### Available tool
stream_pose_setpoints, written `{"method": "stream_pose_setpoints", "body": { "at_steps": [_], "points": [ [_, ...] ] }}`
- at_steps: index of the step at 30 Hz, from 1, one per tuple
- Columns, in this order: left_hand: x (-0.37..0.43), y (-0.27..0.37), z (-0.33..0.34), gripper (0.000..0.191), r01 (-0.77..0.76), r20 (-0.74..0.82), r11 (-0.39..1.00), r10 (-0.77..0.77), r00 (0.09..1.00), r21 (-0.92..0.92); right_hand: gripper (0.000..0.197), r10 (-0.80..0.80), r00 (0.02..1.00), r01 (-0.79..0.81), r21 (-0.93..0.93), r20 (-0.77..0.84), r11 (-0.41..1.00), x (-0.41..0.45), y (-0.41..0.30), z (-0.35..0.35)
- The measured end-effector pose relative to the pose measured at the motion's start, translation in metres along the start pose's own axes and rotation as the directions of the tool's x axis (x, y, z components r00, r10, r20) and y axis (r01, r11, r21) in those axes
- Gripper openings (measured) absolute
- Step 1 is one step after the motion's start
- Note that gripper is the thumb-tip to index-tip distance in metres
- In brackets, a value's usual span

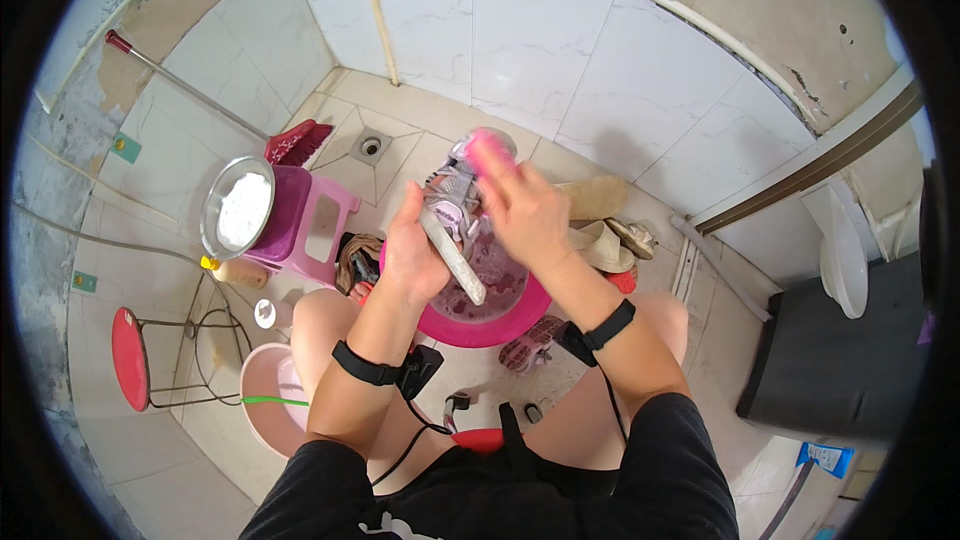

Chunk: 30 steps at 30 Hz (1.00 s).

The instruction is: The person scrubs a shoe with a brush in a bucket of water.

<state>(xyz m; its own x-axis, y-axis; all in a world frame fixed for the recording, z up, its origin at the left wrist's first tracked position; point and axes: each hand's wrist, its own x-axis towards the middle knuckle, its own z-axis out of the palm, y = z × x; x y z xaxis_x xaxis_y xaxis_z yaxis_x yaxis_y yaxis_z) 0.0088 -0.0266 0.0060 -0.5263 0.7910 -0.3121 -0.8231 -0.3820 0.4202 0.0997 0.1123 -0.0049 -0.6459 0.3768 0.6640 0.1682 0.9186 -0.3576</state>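
Observation:
My left hand [416, 262] holds a grey and lilac sports shoe [454, 199] by its pale sole, tilted above a bright pink basin [469, 334]. Foamy, cloudy water [491, 277] fills the basin. In my right hand [525, 210] is a pink scrubbing brush [487, 150], pressed against or just over the upper end of the shoe. Motion blurs the brush, and its bristles are hidden. Below the basin's rim, a second shoe [527, 349] with a dark reddish sole lies on the tiled floor.
Several slippers and shoes [604, 244] lie right of the basin. On the left stand a pink plastic stool [322, 229] with a metal bowl [238, 206], a pale pink bucket [262, 405] and a red round stool [131, 360]. A broom [296, 142] leans near the floor drain [370, 147].

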Motion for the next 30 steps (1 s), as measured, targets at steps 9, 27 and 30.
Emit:
{"method": "stream_pose_setpoints", "body": {
  "at_steps": [9, 27, 30],
  "points": [
    [0.0, -0.014, 0.008, 0.037, 0.036, 0.004, 0.995, -0.036, 0.999, 0.098, 0.047, 0.105, 0.994, -0.101, 0.158, -0.017, 0.982, -0.011, -0.013, 0.013],
    [0.028, -0.036, -0.001, 0.035, -0.182, -0.333, 0.623, 0.614, 0.715, 0.761, 0.044, 0.142, 0.967, -0.159, 0.067, 0.212, 0.985, 0.006, -0.027, -0.017],
    [0.032, -0.019, -0.014, 0.037, -0.351, -0.264, 0.535, 0.765, 0.588, 0.768, 0.044, 0.103, 0.959, -0.125, 0.066, 0.265, 0.99, -0.002, -0.043, -0.031]
  ]
}}
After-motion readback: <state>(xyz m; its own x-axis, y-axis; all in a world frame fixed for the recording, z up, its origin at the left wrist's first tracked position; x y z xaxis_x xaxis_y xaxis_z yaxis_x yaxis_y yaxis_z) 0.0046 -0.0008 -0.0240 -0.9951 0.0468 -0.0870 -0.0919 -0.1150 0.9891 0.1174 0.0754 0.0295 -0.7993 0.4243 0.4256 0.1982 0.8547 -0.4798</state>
